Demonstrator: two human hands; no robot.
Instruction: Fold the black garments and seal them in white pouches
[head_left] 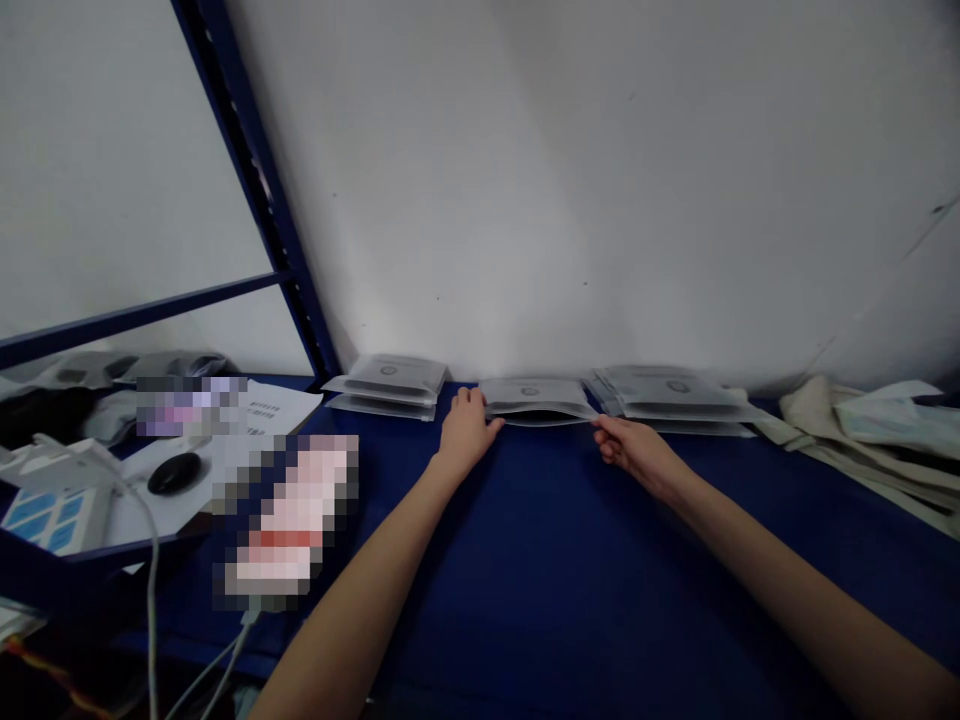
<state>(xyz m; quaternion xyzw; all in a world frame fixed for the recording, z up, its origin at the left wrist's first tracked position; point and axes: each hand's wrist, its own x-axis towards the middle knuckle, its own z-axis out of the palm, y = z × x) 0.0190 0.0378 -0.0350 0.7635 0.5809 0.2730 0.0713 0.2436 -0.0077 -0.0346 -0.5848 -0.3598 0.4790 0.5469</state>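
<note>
In the head view, a frosted plastic zip bag (534, 391) with a round dark mark lies at the wall, its front edge bowed into a gap. My left hand (468, 428) is at its left end, fingers along the side and thumb by the front corner, closed on it. The right front corner is pinched between the thumb and fingers of my right hand (628, 449). Similar frosted bags are stacked to the left (396, 374) and more bags (671, 392) lie to the right. What the middle bag holds is hidden.
All this lies on a blue tabletop (525, 580) against a white wall. At left are a blue metal upright (262, 190), a blurred-out phone-like object (300, 510) with a white cable, papers and a black mouse (175, 474). Beige cloth (832, 425) lies at right.
</note>
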